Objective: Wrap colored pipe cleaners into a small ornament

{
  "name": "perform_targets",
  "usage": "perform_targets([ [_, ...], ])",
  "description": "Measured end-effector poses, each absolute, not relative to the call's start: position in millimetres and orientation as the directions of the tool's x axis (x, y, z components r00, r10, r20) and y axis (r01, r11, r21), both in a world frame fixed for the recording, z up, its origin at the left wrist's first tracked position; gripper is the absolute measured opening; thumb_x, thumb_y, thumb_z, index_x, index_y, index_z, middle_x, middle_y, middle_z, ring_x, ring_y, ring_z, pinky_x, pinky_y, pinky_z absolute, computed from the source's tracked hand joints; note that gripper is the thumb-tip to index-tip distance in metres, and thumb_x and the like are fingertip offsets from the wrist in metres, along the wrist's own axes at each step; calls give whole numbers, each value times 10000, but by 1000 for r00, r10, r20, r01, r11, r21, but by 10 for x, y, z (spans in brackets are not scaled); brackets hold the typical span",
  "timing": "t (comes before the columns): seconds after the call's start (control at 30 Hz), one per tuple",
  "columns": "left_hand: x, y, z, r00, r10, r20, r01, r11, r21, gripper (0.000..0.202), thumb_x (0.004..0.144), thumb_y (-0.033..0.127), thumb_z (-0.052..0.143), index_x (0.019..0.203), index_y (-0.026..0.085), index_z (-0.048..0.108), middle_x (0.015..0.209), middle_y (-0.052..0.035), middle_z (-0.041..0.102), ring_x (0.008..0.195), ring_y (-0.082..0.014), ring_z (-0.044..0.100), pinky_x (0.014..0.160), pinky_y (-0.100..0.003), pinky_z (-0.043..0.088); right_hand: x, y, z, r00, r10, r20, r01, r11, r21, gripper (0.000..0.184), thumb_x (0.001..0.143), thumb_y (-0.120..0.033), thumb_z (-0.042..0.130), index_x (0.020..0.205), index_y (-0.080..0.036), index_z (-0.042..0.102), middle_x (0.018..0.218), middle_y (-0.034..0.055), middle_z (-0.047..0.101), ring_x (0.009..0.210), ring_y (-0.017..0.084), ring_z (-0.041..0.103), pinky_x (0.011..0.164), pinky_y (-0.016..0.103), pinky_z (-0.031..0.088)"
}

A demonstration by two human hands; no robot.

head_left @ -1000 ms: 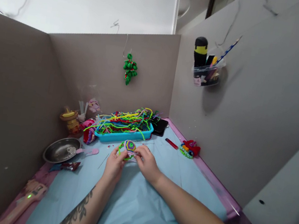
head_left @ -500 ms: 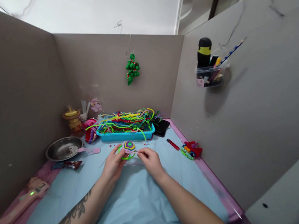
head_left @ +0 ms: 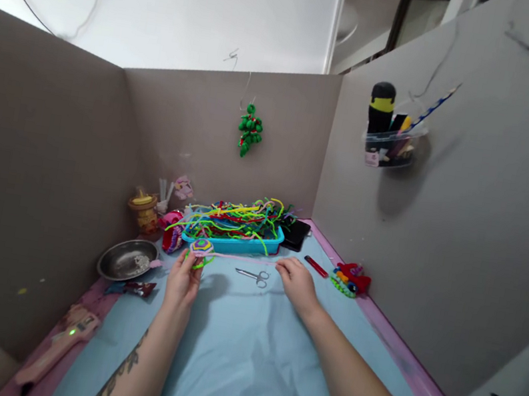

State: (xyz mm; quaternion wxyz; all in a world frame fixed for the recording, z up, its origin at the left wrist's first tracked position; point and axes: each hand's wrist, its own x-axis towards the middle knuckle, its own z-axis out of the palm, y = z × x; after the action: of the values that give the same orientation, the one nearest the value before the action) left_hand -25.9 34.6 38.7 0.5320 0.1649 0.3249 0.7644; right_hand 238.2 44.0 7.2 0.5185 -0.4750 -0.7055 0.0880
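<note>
My left hand point(head_left: 184, 280) grips a small dome-shaped pipe-cleaner piece point(head_left: 202, 247), ringed in purple, yellow and green with bright green ends below it. From its pink edge a pink pipe cleaner point(head_left: 244, 259) runs straight out to the right. The far end of that strand is pinched in the fingertips of my right hand point(head_left: 298, 285). Just under the strand, on the blue cloth, lies a pair of small metal scissors point(head_left: 254, 277), apart from both hands.
Behind my hands a blue tray point(head_left: 236, 245) is heaped with coloured pipe cleaners. A metal bowl point(head_left: 106, 264) holds whitish bits at the left. A red cutter point(head_left: 316, 266) lies right, near a colourful craft piece point(head_left: 346, 285). A pink glue gun point(head_left: 56, 349) rests front left. Grey panels enclose the table.
My hands have moved apart, drawing the pink pipe cleaner out into a long straight line. The scissors between them now show. The view has shifted slightly.
</note>
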Motion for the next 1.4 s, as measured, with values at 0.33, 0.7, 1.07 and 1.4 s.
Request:
perform_targets([
  [0.33,85,219,255,-204,976,-71,-656,-82,750,325,700,99,677,988,164,542,736,-22,681,618,-93,645,627,-188,506,2040,232,128,-42,947,318,-62,315,-947,226,719,-378,614,778,-160,608,583,11,620,526,145,577,528,274,477],
  [0.7,294,105,218,40,993,-111,-677,109,728,373,694,84,668,1034,172,542,863,-44,673,695,-115,640,652,-228,527,1877,62,150,-42,881,471,79,473,-877,127,743,-263,575,805,-178,645,661,12,627,613,149,560,569,245,436],
  [1.07,353,108,153,11,991,-131,-688,102,719,326,738,43,615,1024,145,497,819,-67,663,634,-103,641,573,-171,523,1760,31,143,-99,873,477,210,487,-848,156,750,-311,610,773,-184,697,810,36,500,812,170,515,755,308,437],
  [1.4,282,182,137,-192,970,-151,-680,-20,733,336,727,40,627,1006,152,477,747,-51,658,599,-94,631,586,-173,507,1786,60,20,-34,831,555,244,546,-802,413,696,-272,627,1080,-226,483,1001,50,511,849,175,527,706,309,475],
])
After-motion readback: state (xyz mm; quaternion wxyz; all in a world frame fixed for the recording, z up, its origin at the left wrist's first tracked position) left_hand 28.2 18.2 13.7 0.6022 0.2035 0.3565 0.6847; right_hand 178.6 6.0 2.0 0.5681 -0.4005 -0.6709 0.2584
